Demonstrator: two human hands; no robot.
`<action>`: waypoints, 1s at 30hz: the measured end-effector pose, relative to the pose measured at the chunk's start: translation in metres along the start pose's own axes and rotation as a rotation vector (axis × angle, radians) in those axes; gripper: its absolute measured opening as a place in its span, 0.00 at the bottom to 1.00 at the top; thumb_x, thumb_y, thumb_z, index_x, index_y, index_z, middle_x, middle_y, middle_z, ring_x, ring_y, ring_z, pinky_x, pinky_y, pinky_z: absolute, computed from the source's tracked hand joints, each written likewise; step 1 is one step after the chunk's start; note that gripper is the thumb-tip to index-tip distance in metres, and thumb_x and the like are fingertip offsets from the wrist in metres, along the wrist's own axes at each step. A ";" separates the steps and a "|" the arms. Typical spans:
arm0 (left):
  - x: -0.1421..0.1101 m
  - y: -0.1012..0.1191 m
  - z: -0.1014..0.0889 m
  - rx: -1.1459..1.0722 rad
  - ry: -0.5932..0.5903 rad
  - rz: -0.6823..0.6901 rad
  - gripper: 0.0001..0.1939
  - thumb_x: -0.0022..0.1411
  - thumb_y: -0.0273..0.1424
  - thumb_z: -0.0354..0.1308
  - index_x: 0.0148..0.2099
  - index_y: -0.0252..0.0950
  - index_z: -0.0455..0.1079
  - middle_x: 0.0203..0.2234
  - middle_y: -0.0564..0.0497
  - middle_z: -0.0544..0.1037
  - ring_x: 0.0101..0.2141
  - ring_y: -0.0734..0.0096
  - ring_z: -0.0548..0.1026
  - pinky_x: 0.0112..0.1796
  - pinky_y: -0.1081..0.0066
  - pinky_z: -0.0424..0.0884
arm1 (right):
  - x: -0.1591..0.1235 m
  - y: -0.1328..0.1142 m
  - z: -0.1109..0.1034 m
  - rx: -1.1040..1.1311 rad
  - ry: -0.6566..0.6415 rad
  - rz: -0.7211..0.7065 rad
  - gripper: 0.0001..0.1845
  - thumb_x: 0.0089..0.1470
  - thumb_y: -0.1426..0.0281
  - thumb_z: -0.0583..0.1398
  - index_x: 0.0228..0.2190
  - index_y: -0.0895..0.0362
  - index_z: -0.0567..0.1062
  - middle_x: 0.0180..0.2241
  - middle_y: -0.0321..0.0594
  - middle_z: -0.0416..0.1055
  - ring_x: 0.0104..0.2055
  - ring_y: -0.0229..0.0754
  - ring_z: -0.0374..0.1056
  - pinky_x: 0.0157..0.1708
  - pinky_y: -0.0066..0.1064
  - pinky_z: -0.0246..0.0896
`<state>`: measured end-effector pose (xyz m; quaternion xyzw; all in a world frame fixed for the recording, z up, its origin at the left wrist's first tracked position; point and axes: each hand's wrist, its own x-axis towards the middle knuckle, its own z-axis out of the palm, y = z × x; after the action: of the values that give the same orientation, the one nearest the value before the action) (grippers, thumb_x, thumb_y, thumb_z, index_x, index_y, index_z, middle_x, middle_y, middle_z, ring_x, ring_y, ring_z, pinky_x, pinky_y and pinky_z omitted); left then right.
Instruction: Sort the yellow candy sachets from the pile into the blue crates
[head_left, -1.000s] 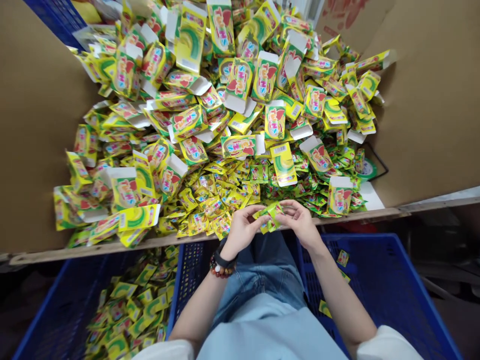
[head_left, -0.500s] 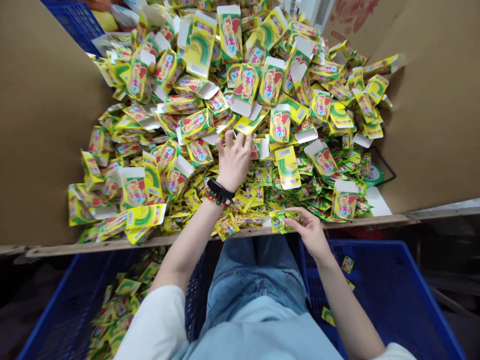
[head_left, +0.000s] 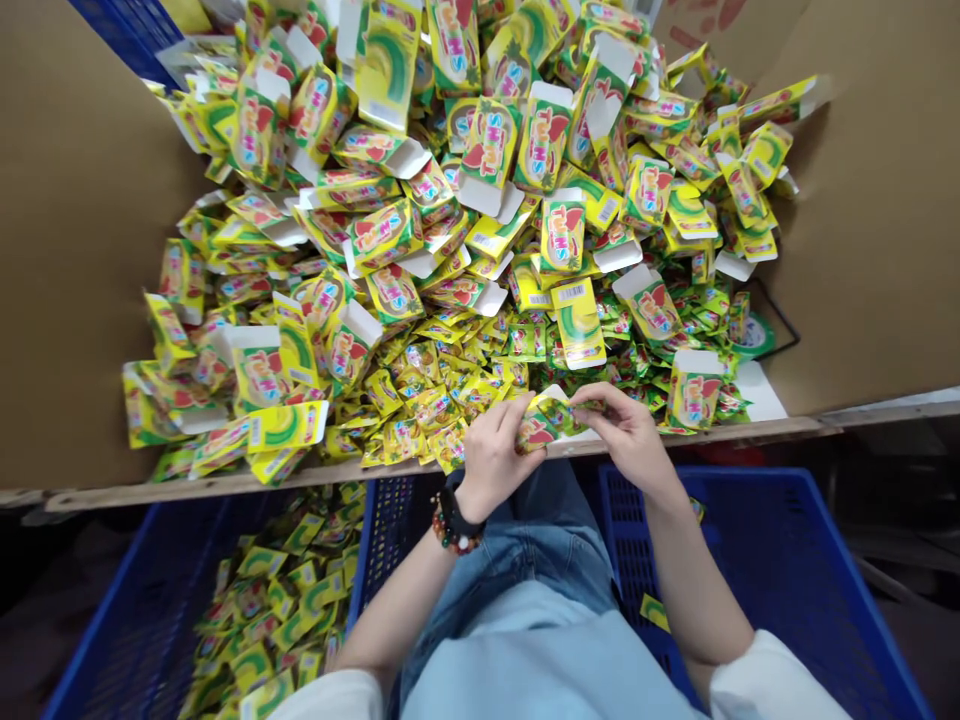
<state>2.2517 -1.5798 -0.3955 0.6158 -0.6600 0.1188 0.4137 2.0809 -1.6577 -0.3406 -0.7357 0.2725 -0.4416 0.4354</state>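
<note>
Close to the table's front edge, my left hand (head_left: pixel 501 448) is closed round a small candy box (head_left: pixel 535 428), yellow and green with a red fruit picture. Its white flap end faces my right hand (head_left: pixel 621 432). Between the thumb and fingers of that hand are green and yellow candy sachets (head_left: pixel 576 416), held right at the mouth of the box; how many I cannot tell. Just behind the hands lie loose yellow sachets (head_left: pixel 420 400) and, to the right, green sachets (head_left: pixel 622 390). A heap of small boxes (head_left: pixel 491 150) with raised white flaps rises beyond them.
Cardboard walls (head_left: pixel 67 240) flank the heap on both sides. Below the wooden edge (head_left: pixel 225 490), a blue crate (head_left: pixel 112 610) on the left holds many filled-looking boxes; another blue crate (head_left: pixel 787 580) on the right holds a few pieces. A green tape roll (head_left: pixel 754 337) sits at the right.
My left hand has come back from the heap to the front edge with a candy box. My right hand has stayed near the edge, and the sachets now meet the box.
</note>
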 end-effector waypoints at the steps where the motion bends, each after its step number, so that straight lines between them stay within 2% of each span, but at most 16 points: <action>1: -0.006 0.002 0.005 -0.011 0.006 -0.021 0.31 0.52 0.30 0.63 0.59 0.38 0.63 0.43 0.46 0.77 0.42 0.60 0.76 0.42 0.65 0.72 | -0.001 -0.002 -0.004 -0.066 -0.080 0.032 0.06 0.55 0.69 0.60 0.33 0.55 0.77 0.36 0.38 0.74 0.40 0.42 0.70 0.39 0.31 0.65; 4: -0.019 0.007 0.019 -0.038 0.014 -0.059 0.31 0.52 0.30 0.62 0.59 0.38 0.63 0.43 0.46 0.77 0.42 0.59 0.76 0.43 0.63 0.72 | -0.004 -0.009 -0.012 -0.273 -0.226 0.078 0.09 0.56 0.73 0.57 0.35 0.55 0.78 0.37 0.39 0.76 0.41 0.43 0.71 0.42 0.33 0.64; 6: -0.023 0.009 0.026 -0.070 0.001 -0.070 0.31 0.52 0.30 0.62 0.59 0.37 0.63 0.44 0.45 0.76 0.42 0.59 0.76 0.43 0.62 0.72 | -0.005 -0.014 -0.011 -0.379 -0.227 0.067 0.11 0.56 0.75 0.56 0.37 0.54 0.78 0.37 0.39 0.76 0.41 0.43 0.72 0.44 0.35 0.64; 12: -0.022 0.008 0.033 -0.266 -0.059 -0.074 0.33 0.50 0.30 0.61 0.60 0.38 0.63 0.43 0.46 0.76 0.42 0.60 0.76 0.44 0.62 0.74 | -0.014 -0.016 0.012 -0.498 0.089 -0.156 0.10 0.59 0.74 0.57 0.37 0.54 0.78 0.36 0.42 0.77 0.39 0.44 0.74 0.41 0.34 0.67; 14: -0.022 0.005 0.035 -0.354 -0.040 -0.076 0.33 0.50 0.30 0.61 0.60 0.38 0.62 0.45 0.46 0.76 0.44 0.61 0.76 0.46 0.62 0.74 | -0.019 -0.009 0.021 -0.547 0.185 -0.245 0.11 0.60 0.72 0.57 0.41 0.55 0.78 0.37 0.43 0.78 0.39 0.44 0.74 0.41 0.35 0.68; 16: -0.024 0.003 0.038 -0.417 0.012 -0.086 0.33 0.50 0.31 0.62 0.60 0.38 0.63 0.46 0.46 0.76 0.45 0.60 0.76 0.47 0.61 0.74 | -0.025 0.001 0.029 -0.625 0.224 -0.317 0.14 0.62 0.71 0.56 0.47 0.56 0.76 0.39 0.45 0.79 0.39 0.44 0.74 0.42 0.36 0.67; 19: -0.028 0.005 0.044 -0.457 0.099 -0.116 0.30 0.54 0.32 0.63 0.59 0.37 0.63 0.47 0.43 0.76 0.46 0.58 0.76 0.48 0.59 0.74 | -0.034 0.013 0.042 -0.774 0.261 -0.379 0.16 0.62 0.71 0.57 0.51 0.55 0.75 0.38 0.44 0.79 0.42 0.47 0.72 0.46 0.40 0.62; 23: -0.030 0.010 0.050 -0.449 0.137 -0.144 0.26 0.60 0.33 0.59 0.60 0.37 0.61 0.49 0.39 0.75 0.49 0.55 0.76 0.49 0.58 0.73 | -0.039 0.020 0.054 -0.817 0.363 -0.380 0.15 0.61 0.74 0.57 0.46 0.50 0.78 0.40 0.39 0.80 0.52 0.52 0.67 0.53 0.50 0.50; 25: -0.030 0.011 0.051 -0.433 0.139 -0.148 0.25 0.62 0.34 0.57 0.60 0.37 0.61 0.49 0.39 0.76 0.49 0.55 0.76 0.49 0.59 0.73 | -0.038 0.020 0.055 -0.746 0.292 -0.326 0.16 0.62 0.74 0.55 0.44 0.50 0.79 0.40 0.38 0.80 0.53 0.51 0.67 0.56 0.53 0.45; 28: -0.033 0.008 0.053 -0.406 0.163 -0.128 0.25 0.63 0.36 0.57 0.61 0.37 0.60 0.48 0.38 0.76 0.48 0.55 0.76 0.48 0.59 0.74 | -0.037 0.018 0.048 -0.585 0.080 -0.256 0.17 0.63 0.71 0.53 0.48 0.49 0.77 0.45 0.39 0.79 0.55 0.51 0.68 0.61 0.57 0.38; 30: -0.036 0.005 0.055 -0.394 0.163 -0.147 0.28 0.62 0.38 0.58 0.62 0.37 0.57 0.50 0.37 0.75 0.48 0.54 0.76 0.47 0.58 0.74 | -0.037 0.019 0.044 -0.421 0.026 -0.239 0.18 0.63 0.69 0.53 0.51 0.47 0.75 0.51 0.40 0.76 0.58 0.50 0.66 0.63 0.55 0.39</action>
<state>2.2216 -1.5896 -0.4534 0.5580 -0.5879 0.0065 0.5856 2.1028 -1.6202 -0.3828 -0.8315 0.2751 -0.4328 0.2136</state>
